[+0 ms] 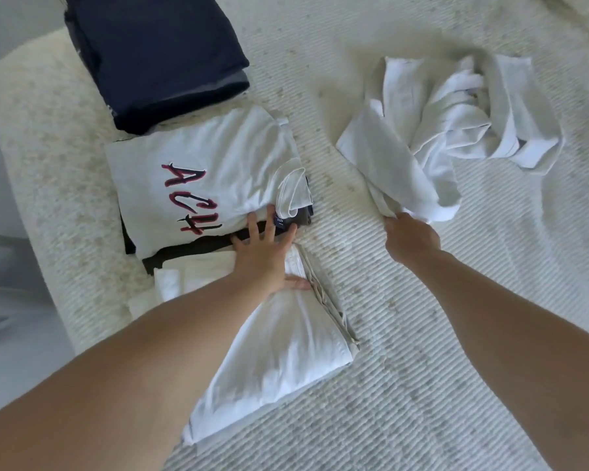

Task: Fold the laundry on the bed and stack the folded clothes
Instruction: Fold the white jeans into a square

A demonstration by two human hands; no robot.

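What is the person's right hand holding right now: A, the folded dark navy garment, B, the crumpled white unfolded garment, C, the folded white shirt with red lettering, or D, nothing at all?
B: the right hand has its fingers curled round the near edge of the crumpled white unfolded garment on the bed, while the left hand lies flat on the folded pile.

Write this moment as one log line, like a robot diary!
left hand: flat on folded white garment | right hand: grips crumpled white garment | printed shirt: folded | navy stack: folded
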